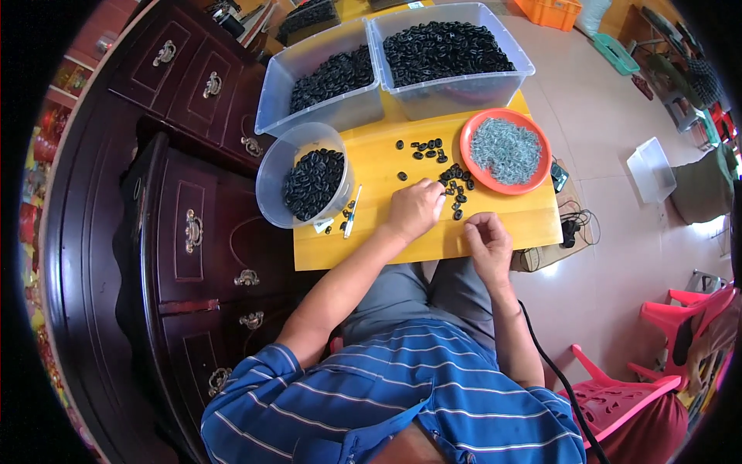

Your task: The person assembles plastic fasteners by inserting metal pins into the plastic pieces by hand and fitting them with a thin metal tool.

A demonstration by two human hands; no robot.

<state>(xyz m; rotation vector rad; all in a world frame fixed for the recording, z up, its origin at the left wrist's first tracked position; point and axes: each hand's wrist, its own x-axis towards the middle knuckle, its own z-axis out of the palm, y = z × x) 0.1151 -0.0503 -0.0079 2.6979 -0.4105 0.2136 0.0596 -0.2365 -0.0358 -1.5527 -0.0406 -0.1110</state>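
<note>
Small black oval pieces [454, 176] lie loosely heaped on the yellow table [371, 251], just left of an orange-red plate [467, 147]. That plate holds many small, thin, pale blue-grey see-through pieces [506, 151]. My left hand [418, 207] is closed at the near left edge of the heap, with a black oval piece showing at its fingertips. Close to the table's front edge, my right hand [489, 241] is curled, thumb and forefinger drawn together. Whatever lies between those fingers is too small to make out.
Two clear bins [325, 108] [464, 87] full of black pieces stand at the table's back. A round clear tub [267, 182] of them is at left, beside a white-and-blue pen-like tool [351, 218]. Dark drawers [182, 224] rise at left; a pink chair [610, 402] stands at right.
</note>
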